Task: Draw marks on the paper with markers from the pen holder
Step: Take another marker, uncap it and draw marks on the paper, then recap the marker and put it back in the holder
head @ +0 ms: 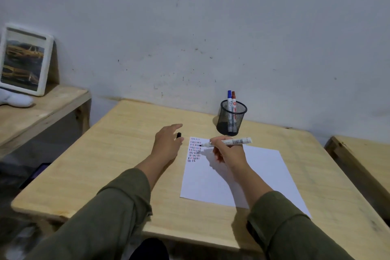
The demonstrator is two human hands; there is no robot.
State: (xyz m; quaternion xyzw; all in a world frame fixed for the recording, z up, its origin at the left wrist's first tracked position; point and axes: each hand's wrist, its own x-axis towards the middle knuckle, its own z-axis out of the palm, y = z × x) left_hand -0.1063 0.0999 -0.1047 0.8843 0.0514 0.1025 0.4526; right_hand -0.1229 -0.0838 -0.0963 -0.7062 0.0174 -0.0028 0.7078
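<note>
A white sheet of paper (249,177) lies on the wooden table (118,154), with rows of short black, red and blue marks (194,150) in its far left corner. My right hand (229,151) grips an uncapped white marker (234,141); its black tip points left, at the right edge of the marks. My left hand (167,143) rests on the table left of the paper and holds the black cap (179,135) in its fingers. Behind the paper stands a black mesh pen holder (231,118) containing a blue marker (229,99) and a red marker (233,100).
A grey wall rises right behind the table. On a lower wooden shelf (42,110) at the left lean a white-framed picture (25,61) and a white soft object (14,99). Another wooden piece (363,158) stands at the right edge.
</note>
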